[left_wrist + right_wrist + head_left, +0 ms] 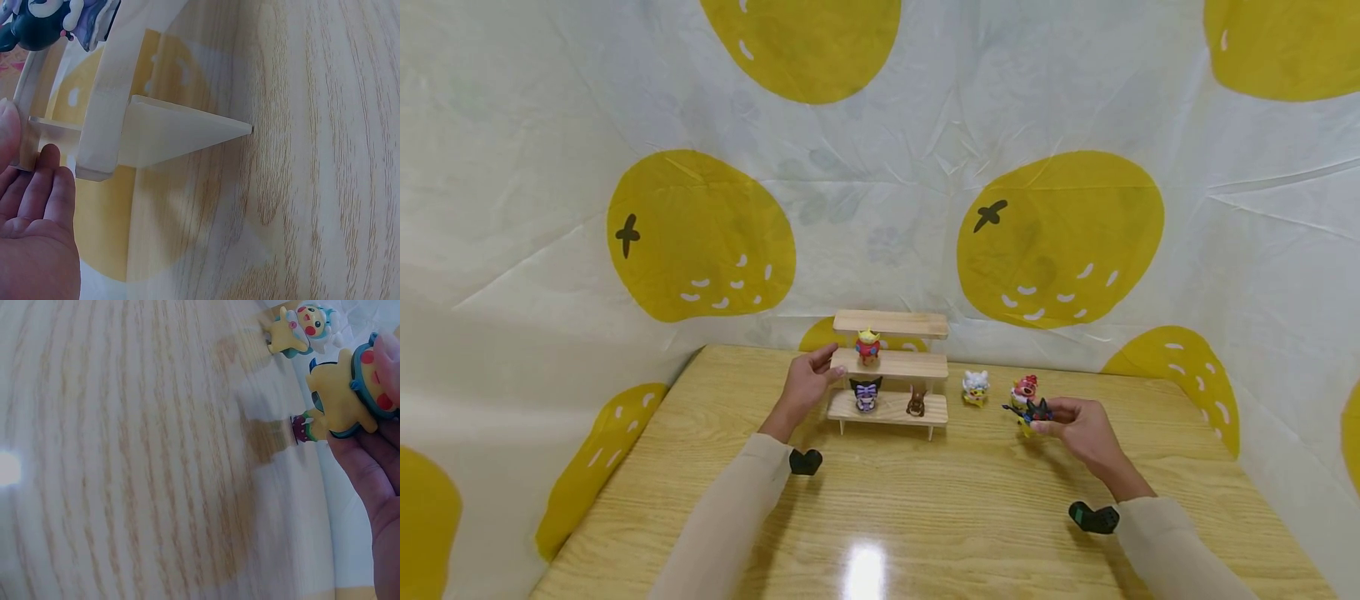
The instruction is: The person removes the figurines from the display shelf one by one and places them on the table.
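Observation:
My left hand (808, 382) is at the left end of a three-tier wooden display shelf (917, 364). Its thumb and fingers grip the end of the middle board, as the left wrist view shows. With my right hand (1084, 427) I pinch a yellow toy figurine in a dark blue hood (334, 394), held over the table right of the shelf. Behind it stands a red-topped figurine (1026, 387), partly covered. A white-hooded yellow figurine (975, 388) stands between that one and the shelf.
On the middle board stands a red figurine with a yellow top (868, 347). The bottom board holds a black and purple figurine (866, 395) and a brown figurine (916, 401). A patterned cloth (880, 233) hangs behind the wooden table (970, 517).

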`<control>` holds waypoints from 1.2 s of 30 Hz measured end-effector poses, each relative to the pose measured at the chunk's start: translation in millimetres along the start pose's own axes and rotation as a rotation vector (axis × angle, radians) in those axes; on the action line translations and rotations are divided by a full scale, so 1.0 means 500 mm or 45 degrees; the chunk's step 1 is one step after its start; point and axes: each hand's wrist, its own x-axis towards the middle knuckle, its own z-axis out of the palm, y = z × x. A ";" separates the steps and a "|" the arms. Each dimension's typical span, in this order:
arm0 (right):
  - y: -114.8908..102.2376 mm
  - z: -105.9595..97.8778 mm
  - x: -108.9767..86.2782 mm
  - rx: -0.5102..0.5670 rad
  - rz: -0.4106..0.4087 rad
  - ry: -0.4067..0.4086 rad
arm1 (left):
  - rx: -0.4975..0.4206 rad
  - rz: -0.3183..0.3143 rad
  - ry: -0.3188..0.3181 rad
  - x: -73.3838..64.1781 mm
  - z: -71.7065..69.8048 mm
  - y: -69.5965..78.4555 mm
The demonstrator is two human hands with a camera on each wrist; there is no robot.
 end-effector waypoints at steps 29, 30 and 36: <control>0.019 0.013 0.000 -0.032 0.055 0.023 | 0.007 0.000 -0.031 0.004 -0.004 0.000; 0.019 0.013 0.000 -0.030 0.055 0.023 | 0.008 0.003 -0.029 0.003 -0.004 0.000; 0.020 0.014 0.001 -0.037 0.069 0.024 | 0.016 -0.004 -0.024 0.002 -0.004 0.000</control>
